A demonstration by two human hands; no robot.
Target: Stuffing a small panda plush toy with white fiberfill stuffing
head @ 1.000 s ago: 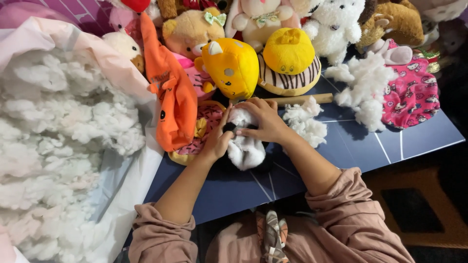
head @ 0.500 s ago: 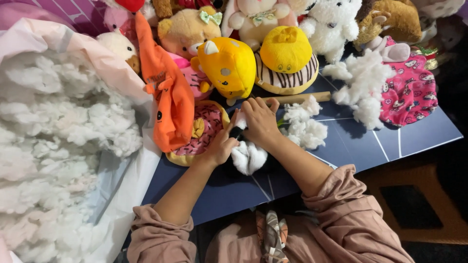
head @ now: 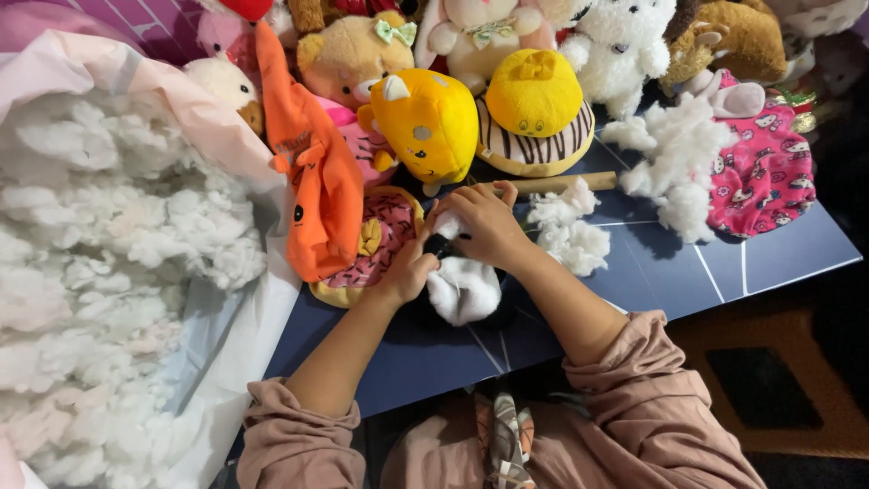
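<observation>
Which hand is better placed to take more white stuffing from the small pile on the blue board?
Probably the right hand: the small stuffing pile lies just beside it, while the left hand holds the black-and-white plush.

A dark blue worktop (head: 724, 263) crossed by thin white lines is seen. Laid directly on it are a black-and-white soft toy (head: 463, 288), loose white stuffing (head: 570, 231), a wooden stick (head: 561, 183), a doughnut-shaped cushion (head: 380, 244) and pink patterned fabric (head: 760, 172).

Head cam only — looks steeply down, close over blue table (head: 688, 272) w/ plush toys.
</observation>
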